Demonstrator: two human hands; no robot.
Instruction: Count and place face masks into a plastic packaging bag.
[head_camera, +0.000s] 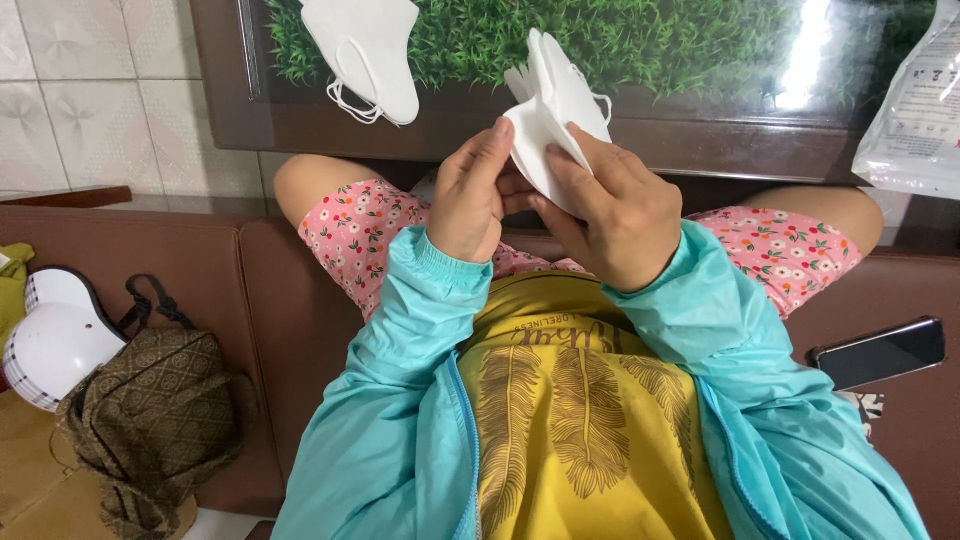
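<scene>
Both hands work at lap level, just before the near edge of a dark brown table (700, 140) with a glass top laid over green artificial turf (620, 40). The left hand (475, 195) and the right hand (610, 215) are together clamped on a small stack of white folded fabric face masks (555, 105). The left fingers (495, 150) press on the stack's near face from the left; the right thumb (575, 160) lies across its lower part, with the remaining right fingers hidden behind it. The stack stands upright, tilted slightly right, its upper half projecting over the table edge.

Surrounding items:
- A second white folded face mask with ear loops (370, 50) lies flat on the glass, up and left of the hands, well apart from the held stack.
- A clear plastic packet (915, 110) rests at the table's right edge.
- A black smartphone (880, 352) lies on the brown leather sofa seat (290, 330), right of the person.
- An olive patterned fabric backpack (150, 420) and a white cap with checked trim (50, 340) lie on the seat to the left.

Nothing stands between the hands and the table.
</scene>
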